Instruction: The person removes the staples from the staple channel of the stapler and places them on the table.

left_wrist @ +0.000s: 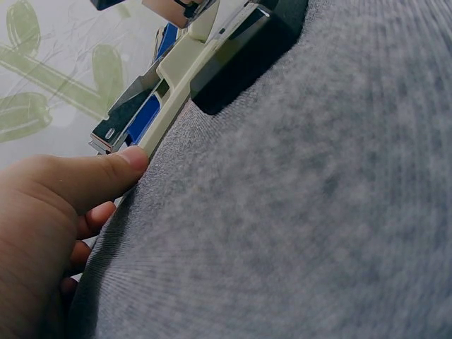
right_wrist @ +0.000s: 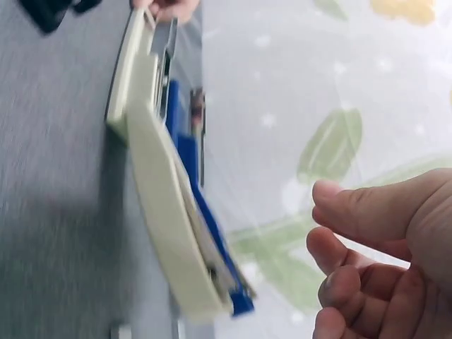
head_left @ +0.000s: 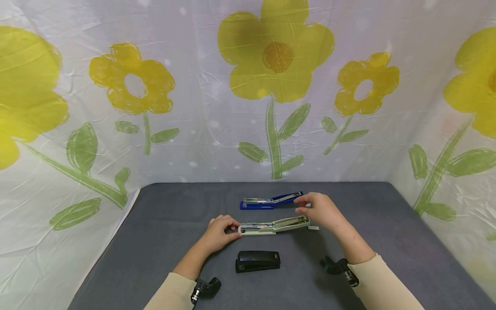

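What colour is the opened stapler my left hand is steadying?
Cream, almost off-white; the stapler shows best in the head view.

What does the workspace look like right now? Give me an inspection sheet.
Surface: grey cloth table.
Job's things: cream stapler, opened flat.
Clutter: blue stapler, opened, behind it; black stapler, closed, in front; small pale piece beside the cream one.
Hands: left hand touches the cream stapler's left end; right hand over its right end, contact unclear.
Cables: nothing seen.
Surroundings: flower-print sheet behind and at both sides.
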{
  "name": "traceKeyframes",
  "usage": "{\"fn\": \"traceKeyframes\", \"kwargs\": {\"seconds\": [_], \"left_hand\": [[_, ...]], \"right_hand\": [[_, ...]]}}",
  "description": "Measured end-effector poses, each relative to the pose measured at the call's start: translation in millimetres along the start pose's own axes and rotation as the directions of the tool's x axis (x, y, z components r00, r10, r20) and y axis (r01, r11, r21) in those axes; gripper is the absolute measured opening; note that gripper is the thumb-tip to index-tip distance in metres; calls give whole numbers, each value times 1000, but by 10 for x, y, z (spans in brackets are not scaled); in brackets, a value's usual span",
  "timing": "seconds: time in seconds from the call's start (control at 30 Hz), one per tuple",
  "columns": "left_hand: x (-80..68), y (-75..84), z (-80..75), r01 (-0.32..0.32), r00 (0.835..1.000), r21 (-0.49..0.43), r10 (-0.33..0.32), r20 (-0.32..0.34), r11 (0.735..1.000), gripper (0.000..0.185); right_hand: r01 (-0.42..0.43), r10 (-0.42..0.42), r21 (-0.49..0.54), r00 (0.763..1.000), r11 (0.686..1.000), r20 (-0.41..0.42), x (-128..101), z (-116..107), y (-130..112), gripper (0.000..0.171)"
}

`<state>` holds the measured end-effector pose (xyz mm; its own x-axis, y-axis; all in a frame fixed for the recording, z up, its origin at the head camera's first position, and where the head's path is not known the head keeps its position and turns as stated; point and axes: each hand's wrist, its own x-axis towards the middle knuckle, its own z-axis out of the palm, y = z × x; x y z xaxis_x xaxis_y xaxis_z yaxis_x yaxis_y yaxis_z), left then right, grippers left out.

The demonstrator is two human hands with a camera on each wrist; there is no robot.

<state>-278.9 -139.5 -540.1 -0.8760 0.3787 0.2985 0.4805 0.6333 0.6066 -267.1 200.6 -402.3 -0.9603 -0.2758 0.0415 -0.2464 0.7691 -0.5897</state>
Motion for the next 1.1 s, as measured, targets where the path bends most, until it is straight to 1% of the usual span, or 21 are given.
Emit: {"fn": "traceKeyframes", "kwargs": {"seconds": [0.23, 0.47, 0.6, 0.7, 0.77, 0.87, 0.97, 1.1], "left_hand": [[-3, 31, -14, 7, 1000, 1, -7, 7, 1000, 20], [-2, 43, -26, 7, 1000, 7, -8, 7, 1000, 21], [-2, 41, -31, 5, 1000, 4, -5, 10, 1000, 21], [3, 35, -29, 0, 1000, 1, 0, 12, 1000, 21], [5, 29, -28, 4, 1000, -3, -4, 15, 1000, 22], [0, 20, -27, 11, 1000, -3, -11, 17, 1000, 21], [-6, 14, -27, 15, 1000, -5, -15, 19, 1000, 21], [-11, 9, -27, 11, 1000, -2, -11, 18, 1000, 21]], "right_hand": [[56, -56, 1, 998, 998, 28, 114, 201, -185, 30], [96, -99, 37, 992, 995, 77, 189, 424, -361, 25], [85, -87, 17, 991, 996, 104, 236, 588, -428, 21], [81, -81, 5, 986, 997, 144, 255, 689, -462, 17], [105, -104, 5, 979, 995, 175, 267, 745, -474, 14], [165, -159, -16, 966, 986, 204, 289, 842, -483, 12], [213, -200, -40, 956, 976, 213, 306, 934, -485, 12], [239, -223, -56, 952, 969, 209, 319, 1028, -499, 13]]}}
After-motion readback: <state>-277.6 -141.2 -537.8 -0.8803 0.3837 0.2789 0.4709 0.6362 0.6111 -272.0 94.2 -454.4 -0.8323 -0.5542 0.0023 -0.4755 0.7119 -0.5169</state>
